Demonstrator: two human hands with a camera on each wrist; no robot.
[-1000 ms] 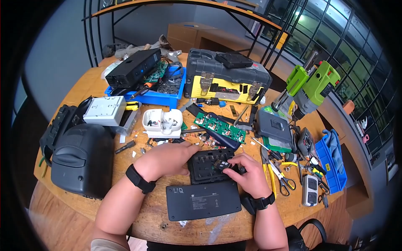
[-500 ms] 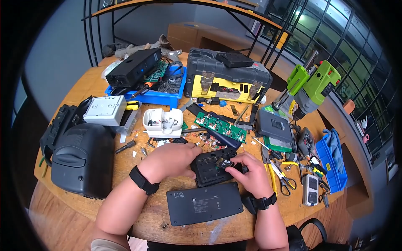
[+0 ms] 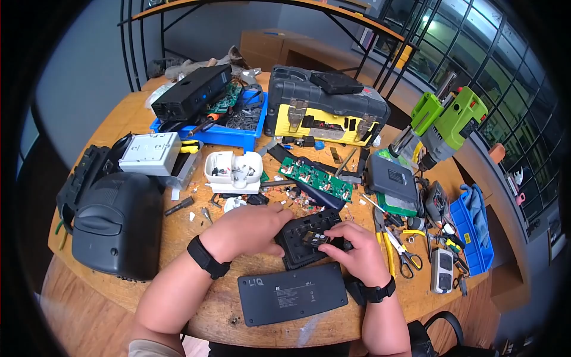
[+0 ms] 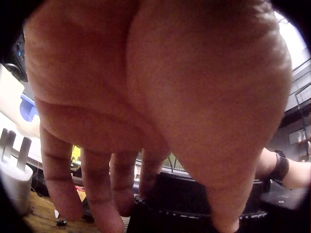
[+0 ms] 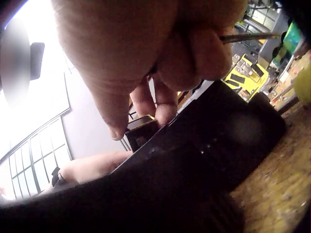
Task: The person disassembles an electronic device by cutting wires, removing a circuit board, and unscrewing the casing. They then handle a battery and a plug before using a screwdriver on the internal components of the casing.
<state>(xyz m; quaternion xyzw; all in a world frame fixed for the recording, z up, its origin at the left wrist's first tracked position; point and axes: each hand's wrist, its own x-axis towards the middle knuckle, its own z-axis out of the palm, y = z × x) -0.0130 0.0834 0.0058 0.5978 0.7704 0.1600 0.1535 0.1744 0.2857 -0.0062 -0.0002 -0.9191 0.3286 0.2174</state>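
Observation:
The right hand [image 3: 358, 254] pinches a small black module [image 3: 315, 238] with pale markings between thumb and fingers, over the open black housing [image 3: 295, 250]. In the right wrist view, the module [image 5: 142, 134] has a yellow edge, and a thin metal shaft [image 5: 250, 37] sticks out from this hand's curled fingers. At the housing's left side rests the left hand [image 3: 248, 233], its thumb touching the edge; its fingers [image 4: 99, 189] hang nearly straight in the left wrist view. Nearer the body lies a flat black cover [image 3: 292, 294] with a printed label.
A green circuit board [image 3: 315, 178] and scattered parts lie behind the housing. Pliers [image 3: 385, 241] and scissors [image 3: 408, 259] lie to the right. A white holder [image 3: 234, 172], black case [image 3: 118, 229], toolbox [image 3: 327, 107] and green drill [image 3: 455, 125] surround the work area.
The housing has turned a little and shifted right, with the left hand moving along beside it. The module, still pinched by the right hand, is tilted differently. The cover has turned slightly.

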